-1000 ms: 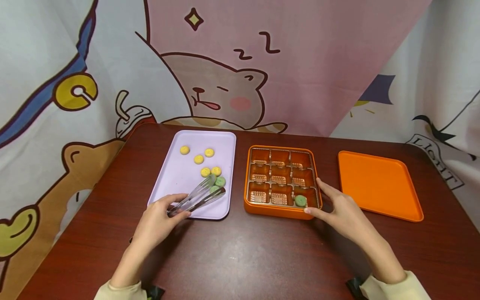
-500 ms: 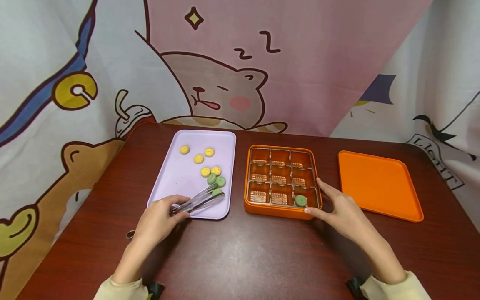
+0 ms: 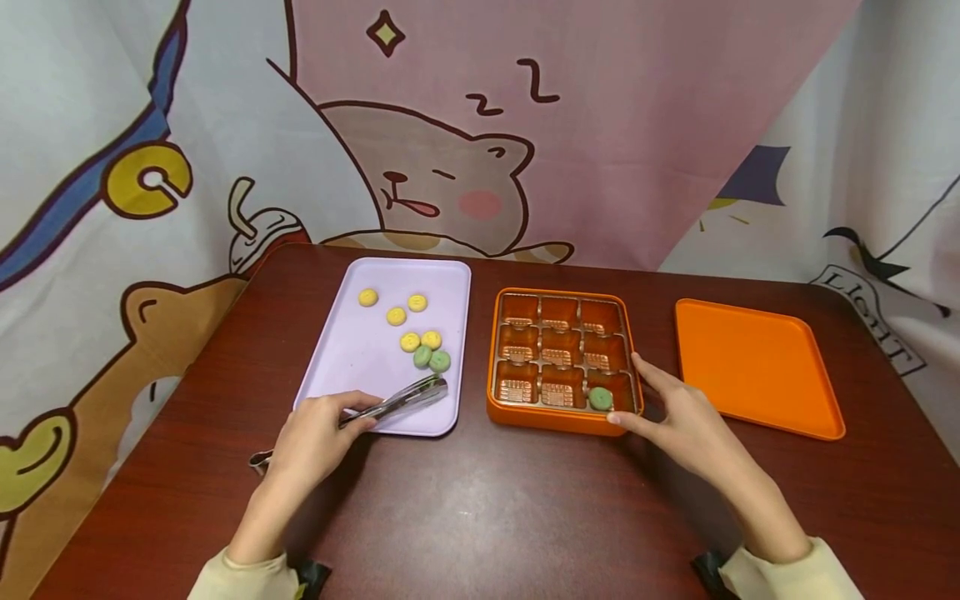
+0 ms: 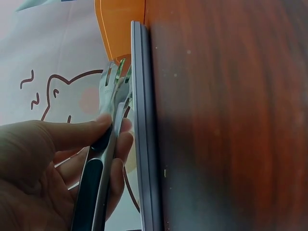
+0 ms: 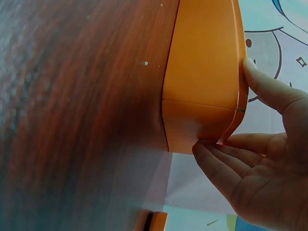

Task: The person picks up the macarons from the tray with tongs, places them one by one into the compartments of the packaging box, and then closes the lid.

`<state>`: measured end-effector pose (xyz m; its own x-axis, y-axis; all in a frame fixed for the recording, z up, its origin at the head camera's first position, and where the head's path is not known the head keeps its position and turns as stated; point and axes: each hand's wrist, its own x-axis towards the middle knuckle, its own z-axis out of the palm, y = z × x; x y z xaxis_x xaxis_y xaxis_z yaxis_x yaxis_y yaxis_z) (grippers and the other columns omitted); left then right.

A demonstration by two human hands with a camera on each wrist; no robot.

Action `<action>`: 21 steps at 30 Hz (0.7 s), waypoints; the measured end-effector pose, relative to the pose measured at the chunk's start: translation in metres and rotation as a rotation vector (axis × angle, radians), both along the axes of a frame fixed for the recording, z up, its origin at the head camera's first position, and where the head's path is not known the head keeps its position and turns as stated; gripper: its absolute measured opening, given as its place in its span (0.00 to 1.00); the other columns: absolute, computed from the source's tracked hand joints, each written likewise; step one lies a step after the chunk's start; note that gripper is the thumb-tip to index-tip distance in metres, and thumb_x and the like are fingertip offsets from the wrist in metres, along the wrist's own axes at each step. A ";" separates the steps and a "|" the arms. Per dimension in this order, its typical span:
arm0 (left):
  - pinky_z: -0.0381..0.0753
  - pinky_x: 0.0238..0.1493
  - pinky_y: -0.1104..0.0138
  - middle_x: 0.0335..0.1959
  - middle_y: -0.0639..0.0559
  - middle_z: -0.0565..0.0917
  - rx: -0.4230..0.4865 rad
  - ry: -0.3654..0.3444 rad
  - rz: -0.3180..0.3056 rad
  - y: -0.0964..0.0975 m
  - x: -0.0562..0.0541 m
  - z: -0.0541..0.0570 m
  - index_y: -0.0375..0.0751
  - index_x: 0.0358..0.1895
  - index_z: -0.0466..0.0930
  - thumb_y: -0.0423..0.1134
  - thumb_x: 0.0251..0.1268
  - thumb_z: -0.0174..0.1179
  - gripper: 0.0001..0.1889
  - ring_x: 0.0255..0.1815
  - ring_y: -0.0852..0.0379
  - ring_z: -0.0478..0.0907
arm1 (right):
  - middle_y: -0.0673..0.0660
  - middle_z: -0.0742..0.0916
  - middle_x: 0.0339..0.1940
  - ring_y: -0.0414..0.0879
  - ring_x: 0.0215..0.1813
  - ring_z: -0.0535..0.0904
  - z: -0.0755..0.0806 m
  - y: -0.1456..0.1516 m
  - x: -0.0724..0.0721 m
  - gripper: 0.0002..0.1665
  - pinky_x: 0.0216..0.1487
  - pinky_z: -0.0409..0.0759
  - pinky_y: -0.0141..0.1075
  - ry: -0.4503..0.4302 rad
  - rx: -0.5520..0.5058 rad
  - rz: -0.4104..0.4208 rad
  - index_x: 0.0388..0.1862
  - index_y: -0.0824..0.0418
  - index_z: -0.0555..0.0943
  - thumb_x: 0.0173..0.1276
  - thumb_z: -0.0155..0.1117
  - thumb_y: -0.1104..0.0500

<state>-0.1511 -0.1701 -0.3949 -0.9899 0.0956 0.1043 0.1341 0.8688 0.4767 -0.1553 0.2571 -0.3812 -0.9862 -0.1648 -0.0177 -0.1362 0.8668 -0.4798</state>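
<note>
My left hand (image 3: 318, 433) grips metal tongs (image 3: 393, 406) over the front of the lilac tray (image 3: 337, 367). Their tips are close together, and a bit of green (image 4: 120, 71) shows between them in the left wrist view. Just beyond the tips lie two green cookies (image 3: 439, 361), touching each other. My right hand (image 3: 686, 425) holds the near right corner of an orange box (image 3: 555, 418), thumb at the front rim and fingers along the side wall (image 5: 197, 122). Another green cookie (image 3: 600, 398) sits in the box's near right compartment.
Several yellow cookies (image 3: 396, 316) are spread over the tray's far half. The box has a clear brown divided insert (image 3: 558, 344). An orange lid (image 3: 757, 367) lies at the right on the dark wooden table (image 3: 480, 517). A printed curtain (image 3: 600, 125) hangs behind.
The tongs have drawn back from the pair of green cookies toward the nearest one and narrowed, so that cookie is now mostly hidden between the tips. My right hand has stayed on the box.
</note>
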 end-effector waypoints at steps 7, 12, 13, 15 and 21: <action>0.78 0.34 0.52 0.40 0.46 0.91 0.001 0.013 0.005 -0.002 -0.001 0.002 0.54 0.45 0.90 0.38 0.58 0.71 0.11 0.42 0.45 0.87 | 0.74 0.69 0.73 0.71 0.67 0.73 0.002 -0.001 -0.001 0.59 0.60 0.73 0.64 0.005 -0.006 0.005 0.78 0.70 0.57 0.61 0.70 0.37; 0.78 0.35 0.51 0.39 0.48 0.91 0.009 0.036 0.006 -0.001 -0.002 0.004 0.55 0.45 0.90 0.39 0.58 0.71 0.11 0.40 0.45 0.86 | 0.75 0.69 0.73 0.71 0.66 0.73 0.002 -0.001 -0.001 0.59 0.60 0.74 0.64 0.004 -0.005 0.006 0.78 0.70 0.57 0.61 0.70 0.37; 0.77 0.35 0.52 0.39 0.48 0.91 0.010 0.041 0.005 -0.001 -0.002 0.005 0.55 0.45 0.90 0.39 0.58 0.71 0.11 0.40 0.46 0.86 | 0.75 0.69 0.73 0.71 0.66 0.73 0.001 -0.001 -0.001 0.59 0.60 0.74 0.63 0.004 -0.005 0.005 0.78 0.70 0.57 0.61 0.70 0.37; 0.77 0.35 0.53 0.38 0.48 0.91 0.015 0.051 0.002 0.000 -0.002 0.006 0.54 0.45 0.90 0.40 0.58 0.71 0.11 0.39 0.47 0.86 | 0.75 0.69 0.73 0.71 0.66 0.73 0.001 -0.001 -0.001 0.59 0.60 0.74 0.63 0.003 -0.006 0.003 0.78 0.70 0.57 0.61 0.70 0.37; 0.71 0.32 0.60 0.37 0.49 0.91 0.040 0.074 -0.007 0.002 -0.003 0.008 0.53 0.44 0.90 0.39 0.58 0.71 0.11 0.34 0.52 0.81 | 0.75 0.69 0.73 0.72 0.66 0.73 0.001 -0.001 -0.001 0.59 0.59 0.74 0.64 -0.002 -0.002 -0.001 0.78 0.69 0.57 0.61 0.70 0.36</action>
<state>-0.1544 -0.1678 -0.3872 -0.9786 0.0972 0.1814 0.1768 0.8481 0.4995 -0.1565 0.2559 -0.3804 -0.9863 -0.1637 -0.0198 -0.1341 0.8660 -0.4817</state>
